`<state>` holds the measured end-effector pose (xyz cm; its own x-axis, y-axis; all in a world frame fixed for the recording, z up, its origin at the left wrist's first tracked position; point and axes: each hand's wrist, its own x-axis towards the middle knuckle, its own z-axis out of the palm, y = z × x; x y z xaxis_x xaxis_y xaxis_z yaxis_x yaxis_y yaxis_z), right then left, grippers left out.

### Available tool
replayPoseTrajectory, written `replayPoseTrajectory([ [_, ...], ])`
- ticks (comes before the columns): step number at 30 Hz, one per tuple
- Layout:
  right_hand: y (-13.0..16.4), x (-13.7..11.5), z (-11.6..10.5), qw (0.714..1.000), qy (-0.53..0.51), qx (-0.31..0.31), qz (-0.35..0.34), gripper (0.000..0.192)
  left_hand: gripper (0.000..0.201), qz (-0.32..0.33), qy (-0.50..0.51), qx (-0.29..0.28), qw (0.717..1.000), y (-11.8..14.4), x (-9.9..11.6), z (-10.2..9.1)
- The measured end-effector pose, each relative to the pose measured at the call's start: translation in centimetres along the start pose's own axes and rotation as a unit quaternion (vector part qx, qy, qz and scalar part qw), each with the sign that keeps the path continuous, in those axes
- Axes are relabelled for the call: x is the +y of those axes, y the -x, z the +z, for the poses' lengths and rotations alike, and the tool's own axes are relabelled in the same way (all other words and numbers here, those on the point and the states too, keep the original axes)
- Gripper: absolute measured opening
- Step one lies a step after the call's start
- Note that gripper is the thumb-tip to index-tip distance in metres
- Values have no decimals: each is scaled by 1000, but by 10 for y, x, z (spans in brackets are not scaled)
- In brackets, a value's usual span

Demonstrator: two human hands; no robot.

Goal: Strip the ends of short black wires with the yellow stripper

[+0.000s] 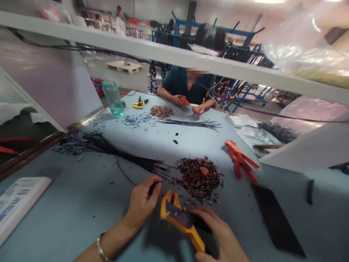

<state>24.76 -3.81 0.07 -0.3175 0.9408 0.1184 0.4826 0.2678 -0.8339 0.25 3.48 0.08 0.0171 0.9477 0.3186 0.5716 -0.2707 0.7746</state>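
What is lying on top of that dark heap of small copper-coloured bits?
One small orange-brown piece rests on the dark heap of copper-coloured bits; whatever lies beneath the heap is covered.

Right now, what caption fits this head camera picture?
Left hand pinches a thin black wire beside an orange crimping tool in the right hand, near a pile of terminals.

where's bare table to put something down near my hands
Bare table lies left of the left hand, between the white card and the wrist. Another free strip runs mid-table between the black wire bundle and the orange pliers. It is crowded ahead of the right hand: the scrap pile, the yellow crimping tool and the phone.
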Motion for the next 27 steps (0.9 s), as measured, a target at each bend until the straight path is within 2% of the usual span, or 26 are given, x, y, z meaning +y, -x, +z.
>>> replayPoseTrajectory([
  [2, 6, 1, -6, 988, -140, 33, 61, 56, 22, 2, 6, 0, 1000, 0, 0, 0],
  [3, 7, 1, -5, 972, -214, 37, 90, 60, 22, 2, 6, -3, 1000, 0, 0, 0],
  [6, 7, 1, 8, 891, -427, 22, 156, 73, 20, 4, -9, 0, 1000, 1, -2, 1],
  [8, 2, 2, 21, 830, -530, 14, 174, 73, 19, 9, -21, 10, 1000, 2, -4, 2],
  [9, -1, 4, 27, 808, -563, 11, 176, 71, 19, 12, -22, 14, 1000, 2, -5, 2],
  [11, -5, 9, 38, 786, -593, -7, 175, 69, 20, 14, -21, 13, 1000, 3, -4, 3],
  [13, -7, 15, 44, 783, -598, -29, 170, 67, 22, 17, -27, 7, 999, 4, -3, 3],
  [15, -6, 16, 46, 785, -595, -22, 172, 64, 22, 24, -43, 1, 999, 5, 0, 2],
  [18, -3, 5, 42, 789, -583, 3, 192, 60, 21, 44, -65, -14, 997, 7, 4, 2],
  [20, -2, -4, 37, 799, -566, -13, 202, 59, 21, 53, -73, -20, 996, 8, 6, 2],
  [23, 0, -14, 30, 836, -508, -23, 208, 60, 23, 54, -76, -18, 996, 9, 7, 3],
  [27, 8, -12, 27, 891, -385, 10, 240, 64, 23, 38, -54, -33, 997, 12, 7, 5],
])
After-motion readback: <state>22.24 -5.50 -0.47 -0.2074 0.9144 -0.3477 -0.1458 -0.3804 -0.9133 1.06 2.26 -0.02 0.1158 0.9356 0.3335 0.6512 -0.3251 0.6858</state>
